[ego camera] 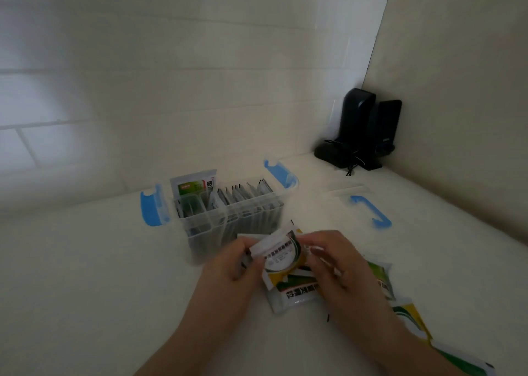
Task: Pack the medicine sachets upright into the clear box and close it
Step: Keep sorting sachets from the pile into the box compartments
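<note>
— What have you got hold of right now?

— A small bunch of medicine sachets [281, 257], just above the counter [85, 275]. My left hand [228, 264] has its fingers curled round the left edge of the bunch, and my right hand [328, 261] pinches the right edge. I'm squaring them up, I think.

— And underneath?

— More loose sachets [294, 294] lie flat on the counter below my hands, and a few others [411, 315] trail off to my right.

— Where's the box?

— The clear box [225, 218] stands just beyond my hands, open, with both blue latches [153, 208] swung outward. A row of sachets already stands on edge in it; one green-labelled sachet [194, 188] at the left end sticks up above the rim.

— The lid?

— The lid [363, 204] with its blue handle rests on the counter, off to the right of the box. Farther back, a dark device [363, 130] sits in the corner.

— What worries you?

— The bunch could fan apart if my pinch slackens, since the packets look slick. Pushing them in could also tip the standing row over. And that tall sachet may stop the lid seating, so the latches wouldn't catch.
</note>
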Demonstrator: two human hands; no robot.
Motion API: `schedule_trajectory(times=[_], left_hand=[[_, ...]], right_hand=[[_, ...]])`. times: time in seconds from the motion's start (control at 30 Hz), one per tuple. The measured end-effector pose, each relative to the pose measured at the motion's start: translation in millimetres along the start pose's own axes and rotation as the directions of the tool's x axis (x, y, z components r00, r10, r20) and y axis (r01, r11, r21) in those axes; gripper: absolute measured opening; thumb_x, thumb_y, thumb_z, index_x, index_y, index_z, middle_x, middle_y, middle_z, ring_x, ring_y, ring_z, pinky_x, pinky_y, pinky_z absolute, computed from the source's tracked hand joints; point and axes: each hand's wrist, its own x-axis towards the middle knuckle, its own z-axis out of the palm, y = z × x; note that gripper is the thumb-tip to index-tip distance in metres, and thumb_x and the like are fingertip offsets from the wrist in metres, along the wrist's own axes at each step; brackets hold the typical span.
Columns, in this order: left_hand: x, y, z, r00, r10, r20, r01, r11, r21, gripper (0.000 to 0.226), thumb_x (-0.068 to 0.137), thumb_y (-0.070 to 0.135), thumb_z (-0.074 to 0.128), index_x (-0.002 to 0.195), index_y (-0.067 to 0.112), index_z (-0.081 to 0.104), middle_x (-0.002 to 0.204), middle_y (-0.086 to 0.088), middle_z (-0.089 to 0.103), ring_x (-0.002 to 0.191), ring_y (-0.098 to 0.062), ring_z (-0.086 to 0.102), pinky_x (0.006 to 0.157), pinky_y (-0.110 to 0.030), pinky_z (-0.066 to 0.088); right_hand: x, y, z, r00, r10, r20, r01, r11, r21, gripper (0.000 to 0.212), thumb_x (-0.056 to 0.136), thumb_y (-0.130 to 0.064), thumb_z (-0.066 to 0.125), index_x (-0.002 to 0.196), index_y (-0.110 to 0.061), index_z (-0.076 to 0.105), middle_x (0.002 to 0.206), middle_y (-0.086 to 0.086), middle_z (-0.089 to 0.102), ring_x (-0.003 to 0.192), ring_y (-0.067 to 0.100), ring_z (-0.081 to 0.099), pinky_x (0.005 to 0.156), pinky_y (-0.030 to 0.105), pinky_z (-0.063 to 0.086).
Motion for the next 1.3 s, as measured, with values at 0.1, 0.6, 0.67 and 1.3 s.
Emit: schedule_trajectory(times=[0.1, 0.6, 0.67, 1.3], left_hand=[[1, 0, -1, 0.998, -0.055, -0.036, 0.052, 0.996, -0.072, 0.017, 0.091, 0.017, 0.047, 0.085, 0.028, 0.059, 0.083, 0.011, 0.069, 0.077, 0.009, 0.06, 0.063, -0.004, 0.046], [1, -1, -7, 0.99, -0.068, -0.123, 0.072, 0.997, 0.023, 0.02, 0.094, 0.021, 0.039, 0.084, 0.029, 0.055, 0.089, 0.017, 0.06, 0.081, -0.002, 0.059, 0.06, -0.007, 0.049], [2, 0, -7, 0.991, -0.097, -0.087, 0.097, 0.995, -0.001, 0.01, 0.091, 0.025, 0.046, 0.088, 0.029, 0.054, 0.092, 0.017, 0.06, 0.081, -0.003, 0.06, 0.059, -0.007, 0.049], [2, 1, -12, 0.99, 0.026, 0.137, -0.009, 0.992, -0.124, 0.048, 0.086, 0.009, 0.056, 0.111, 0.047, 0.042, 0.111, 0.013, 0.059, 0.098, -0.003, 0.063, 0.081, -0.025, 0.056]], right_hand=[[-1, 3, 3, 0.998, 0.003, 0.069, 0.008, 0.987, -0.158, 0.029, 0.083, -0.035, 0.05, 0.112, -0.039, 0.054, 0.112, -0.02, 0.054, 0.107, -0.007, 0.049, 0.092, 0.008, 0.041], [-2, -1, 1, 0.993, 0.107, -0.059, -0.121, 0.922, -0.368, 0.016, 0.092, -0.031, 0.046, 0.09, -0.027, 0.062, 0.07, -0.009, 0.063, 0.065, 0.004, 0.057, 0.059, 0.008, 0.039], [-2, -5, -3, 0.977, 0.133, -0.165, -0.168, 0.961, -0.219, 0.016, 0.093, -0.022, 0.046, 0.083, -0.025, 0.057, 0.058, -0.009, 0.056, 0.059, 0.002, 0.054, 0.05, 0.007, 0.038], [-6, -13, 1, 0.996, 0.025, 0.086, -0.027, 1.0, 0.015, 0.039, 0.085, -0.032, 0.043, 0.121, -0.046, 0.041, 0.132, -0.011, 0.047, 0.117, -0.002, 0.047, 0.092, 0.018, 0.048]])
